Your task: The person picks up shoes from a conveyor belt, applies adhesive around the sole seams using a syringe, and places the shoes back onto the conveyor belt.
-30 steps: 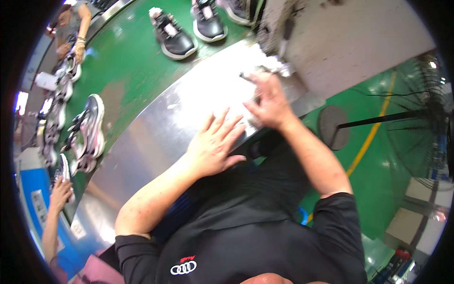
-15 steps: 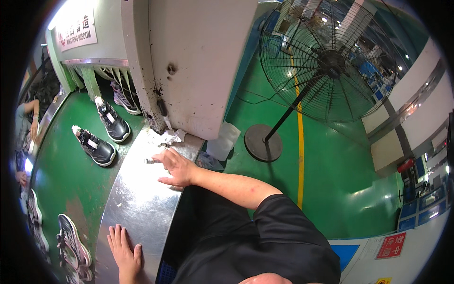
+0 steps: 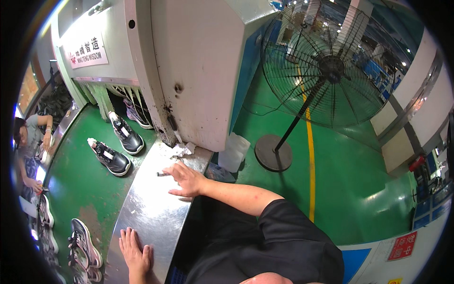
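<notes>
My left hand (image 3: 135,251) lies flat with fingers spread on a shiny metal ledge (image 3: 156,217). Farther along the same ledge rests my right hand (image 3: 188,181), its fingers a little bent and the thumb held apart. A small metal cylinder (image 3: 162,174) lies right at its fingertips; I cannot tell whether they touch it. Just beyond is crumpled white paper (image 3: 183,149), with a dark-handled tool (image 3: 173,125) leaning against the machine's wall above it. Two black shoes (image 3: 109,158) (image 3: 127,136) with white soles stand on the green belt left of my right hand.
A machine (image 3: 194,61) with a fringed opening (image 3: 101,97) rises ahead, more shoes inside it. More shoes (image 3: 85,241) lie on the belt at lower left. Across it a person (image 3: 35,137) works. On the right are a white jug (image 3: 234,151) and a large standing fan (image 3: 331,68).
My view has shifted, so the whole scene sits slightly farther right and lower. More of the person across the belt shows. Both my hands keep their places on the ledge.
</notes>
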The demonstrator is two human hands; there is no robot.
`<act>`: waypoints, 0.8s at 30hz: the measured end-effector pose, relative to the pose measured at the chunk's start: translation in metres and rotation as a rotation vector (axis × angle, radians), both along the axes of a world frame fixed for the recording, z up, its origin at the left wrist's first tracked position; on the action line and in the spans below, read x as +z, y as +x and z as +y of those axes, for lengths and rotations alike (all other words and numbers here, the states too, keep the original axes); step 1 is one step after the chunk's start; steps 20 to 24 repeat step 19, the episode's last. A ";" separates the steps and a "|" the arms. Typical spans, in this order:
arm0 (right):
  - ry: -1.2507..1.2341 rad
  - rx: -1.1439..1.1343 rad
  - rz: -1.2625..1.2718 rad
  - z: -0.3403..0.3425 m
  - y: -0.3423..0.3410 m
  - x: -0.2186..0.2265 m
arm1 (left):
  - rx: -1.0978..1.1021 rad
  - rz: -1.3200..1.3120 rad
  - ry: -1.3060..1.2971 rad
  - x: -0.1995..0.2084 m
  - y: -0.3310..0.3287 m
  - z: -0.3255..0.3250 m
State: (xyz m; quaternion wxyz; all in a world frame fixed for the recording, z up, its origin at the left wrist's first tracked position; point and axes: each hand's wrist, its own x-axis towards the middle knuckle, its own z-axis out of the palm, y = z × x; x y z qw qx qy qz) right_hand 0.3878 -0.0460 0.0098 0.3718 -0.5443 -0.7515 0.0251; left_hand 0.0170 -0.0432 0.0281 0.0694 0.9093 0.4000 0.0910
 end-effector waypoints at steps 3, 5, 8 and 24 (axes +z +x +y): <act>0.062 0.038 -0.006 0.008 -0.014 -0.014 | 0.072 0.020 0.005 0.001 -0.017 -0.009; -0.073 0.032 -0.013 0.002 -0.020 -0.012 | 0.083 0.032 -0.005 -0.008 -0.023 -0.008; 0.112 0.048 -0.032 -0.004 -0.005 -0.019 | 0.015 -0.221 -0.030 0.013 0.004 0.001; -0.101 0.208 0.138 0.001 -0.009 -0.024 | -0.224 -0.509 0.294 0.297 0.234 0.067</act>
